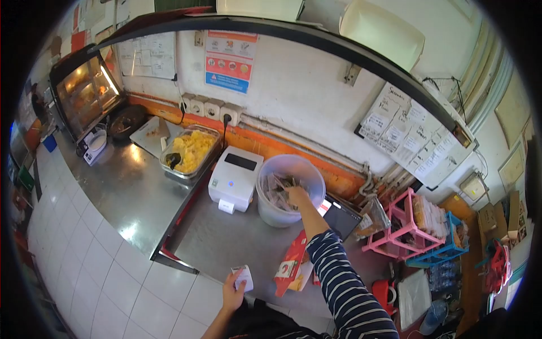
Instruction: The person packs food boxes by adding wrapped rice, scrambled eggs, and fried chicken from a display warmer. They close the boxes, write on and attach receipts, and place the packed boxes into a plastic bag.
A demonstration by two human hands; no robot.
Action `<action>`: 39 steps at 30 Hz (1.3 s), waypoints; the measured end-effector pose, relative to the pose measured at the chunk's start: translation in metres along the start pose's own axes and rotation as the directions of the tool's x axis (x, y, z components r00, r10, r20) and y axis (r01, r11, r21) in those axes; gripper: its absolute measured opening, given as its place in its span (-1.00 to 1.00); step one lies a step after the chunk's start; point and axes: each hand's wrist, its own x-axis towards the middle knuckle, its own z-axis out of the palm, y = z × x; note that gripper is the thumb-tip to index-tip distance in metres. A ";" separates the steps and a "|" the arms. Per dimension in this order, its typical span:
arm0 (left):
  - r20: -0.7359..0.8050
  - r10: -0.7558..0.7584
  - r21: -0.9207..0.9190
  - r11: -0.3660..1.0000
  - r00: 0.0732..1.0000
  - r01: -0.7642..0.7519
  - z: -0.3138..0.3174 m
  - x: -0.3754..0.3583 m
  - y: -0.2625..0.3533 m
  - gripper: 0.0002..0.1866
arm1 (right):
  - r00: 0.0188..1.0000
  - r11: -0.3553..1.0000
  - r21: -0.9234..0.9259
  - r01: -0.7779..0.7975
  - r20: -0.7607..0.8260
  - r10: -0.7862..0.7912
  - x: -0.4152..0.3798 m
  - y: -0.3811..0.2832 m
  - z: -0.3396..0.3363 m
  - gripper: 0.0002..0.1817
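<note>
A white paper slip (244,279) with print on it is pinched in my left hand (232,291), low in front of the counter edge. My right hand (297,197) reaches down into a tall translucent plastic bucket (275,212). Inside lie small clear packets (276,192) with dark and greenish contents. The fingers are drawn together among these packets; what they grip, I cannot tell. Beneath my right forearm lies a red printed carton (292,264), with a yellow-brown piece (303,277) beside it. A white label printer (235,179) stands left of the bucket, a paper tab sticking out of its front.
A glass tray of yellow food (192,150) with a dark scoop stands left on the steel counter (121,186). Farther left are a scale (95,146) and a lit display case (89,85). Right of the bucket are a dark tablet (340,219) and a pink rack (402,226).
</note>
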 end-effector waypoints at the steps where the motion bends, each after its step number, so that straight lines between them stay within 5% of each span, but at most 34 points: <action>1: 0.004 0.014 -0.051 0.999 1.000 -0.014 0.003 -0.001 0.002 -0.61 | 1.000 1.000 -0.005 0.009 -0.013 -0.009 0.008 0.003 0.007 -0.47; 3: -0.015 0.018 -0.072 0.997 1.000 -0.019 0.004 -0.007 0.002 -0.61 | 0.988 0.983 -0.182 0.020 0.155 0.009 0.023 0.005 0.015 -0.44; 6: -0.052 -0.014 -0.111 0.994 0.999 0.008 -0.004 -0.017 -0.004 -0.61 | 0.981 0.967 -0.249 -0.051 0.168 0.095 0.031 0.007 0.018 -0.56; 9: -0.065 -0.093 -0.121 0.989 0.994 0.085 -0.021 -0.032 -0.016 -0.60 | 0.988 0.981 -0.173 -0.082 -0.145 0.057 0.015 0.002 0.006 -0.75; 11: -0.070 -0.116 0.067 0.990 0.991 0.121 -0.030 -0.030 -0.016 -0.59 | 0.944 0.995 -0.027 -0.097 -0.318 0.083 0.003 0.005 -0.014 -0.81; 13: -0.012 0.040 0.153 0.987 0.999 -0.038 -0.019 -0.019 -0.003 -0.55 | 0.802 0.981 0.193 -0.028 -0.581 0.137 -0.051 -0.002 -0.048 -0.84; 15: 0.215 0.170 0.271 0.936 0.962 -0.226 0.011 -0.007 0.025 -0.41 | 0.531 0.898 0.439 0.029 -0.768 0.358 -0.126 -0.022 -0.074 -0.82; 18: 0.451 0.138 0.391 0.858 0.882 -0.334 0.068 0.005 0.062 -0.26 | 0.338 0.736 0.676 -0.002 -0.693 0.637 -0.220 -0.026 -0.044 -0.79; 20: 0.515 -0.113 0.528 0.823 0.850 -0.210 0.099 0.010 0.046 -0.25 | 0.320 0.603 0.784 -0.147 -0.539 0.779 -0.258 -0.015 0.020 -0.81; 22: 0.443 -0.066 0.461 0.872 0.894 -0.165 0.108 0.013 0.013 -0.29 | 0.515 0.745 0.648 -0.155 -0.591 0.621 -0.284 -0.024 0.073 -0.83; 24: 0.356 -0.026 0.388 0.913 0.934 -0.122 0.108 0.020 -0.015 -0.32 | 0.854 0.742 0.650 -0.164 -0.283 0.437 -0.300 -0.032 0.122 -0.82; 25: 0.349 0.067 0.352 0.915 0.935 -0.197 0.104 0.023 -0.024 -0.34 | 0.844 0.730 0.659 -0.180 -0.278 0.459 -0.304 -0.035 0.125 -0.82; 27: 0.356 0.167 0.314 0.905 0.919 -0.286 0.097 0.029 -0.034 -0.36 | 0.864 0.864 0.503 0.023 -0.444 0.236 -0.309 -0.036 0.121 -0.75; 28: 0.349 0.170 0.238 0.935 0.922 -0.263 0.095 0.030 -0.035 -0.37 | 0.856 0.648 0.756 -0.095 -0.270 0.442 -0.316 -0.032 0.092 -0.71; 30: 0.306 0.189 0.156 0.957 0.933 -0.245 0.096 0.031 -0.034 -0.40 | 0.671 0.685 0.716 -0.132 -0.445 0.593 -0.333 -0.007 0.027 -0.76; 31: 0.326 0.189 0.151 0.957 0.926 -0.249 0.098 0.035 -0.031 -0.40 | 0.500 0.639 0.760 -0.122 -0.509 0.701 -0.341 0.007 0.001 -0.79; 32: 0.356 0.103 -0.038 0.995 0.929 -0.096 0.101 0.040 -0.027 -0.41 | 0.307 0.597 0.796 -0.099 -0.546 0.780 -0.347 0.024 -0.015 -0.81; 33: 0.400 0.019 -0.215 0.974 0.917 0.073 0.105 0.044 -0.026 -0.40 | 0.292 0.593 0.798 -0.109 -0.545 0.786 -0.349 0.049 -0.015 -0.81; 34: 0.402 -0.062 -0.322 0.924 0.914 0.205 0.114 0.048 -0.033 -0.31 | 0.145 0.550 0.834 -0.039 -0.540 0.829 -0.348 0.076 -0.006 -0.81; 35: 0.416 -0.060 -0.319 0.925 0.907 0.208 0.120 0.055 -0.043 -0.31 | -0.001 0.514 0.857 0.040 -0.514 0.858 -0.348 0.098 0.007 -0.81; 37: 0.467 -0.268 -0.282 0.858 0.842 0.430 0.128 0.076 -0.066 -0.33 | 0.297 0.509 0.859 -0.055 -0.473 0.830 -0.341 0.123 0.040 -0.77; 39: 0.538 -0.427 -0.236 0.752 0.727 0.616 0.143 0.088 -0.092 -0.31 | 0.748 0.826 0.539 -0.167 -0.477 0.462 -0.333 0.158 0.109 -0.58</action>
